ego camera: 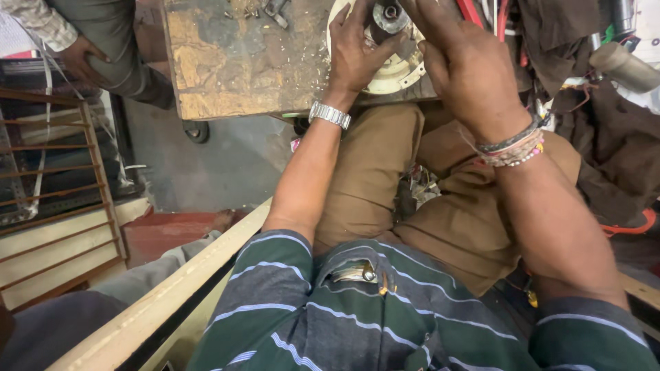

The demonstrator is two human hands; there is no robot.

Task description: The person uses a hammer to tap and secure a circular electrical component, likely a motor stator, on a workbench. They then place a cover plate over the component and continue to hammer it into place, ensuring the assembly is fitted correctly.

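Two hands work at the far edge of a worn wooden workbench. The left hand lies with fingers curled around a small grey metal cylinder that stands on a cream-coloured round housing, thumb and fingers closed against the cylinder's side. The right hand comes in from the other side, its fingers bent over the top of the same cylinder; the fingertips run out of the top of the view, so how firmly they pinch cannot be told. The housing rests on the bench, near its right-hand corner, just in front of the person's knees.

One metal-link wristwatch sits on the left wrist. The right wrist carries what looks like three or four bracelets, dark bands and beaded strings stacked together, though the exact count is hard to read. A few loose metal bits lie on the bench top to the left of the housing. At the upper left, another person's hand rests against grey trousers, well apart from the work.
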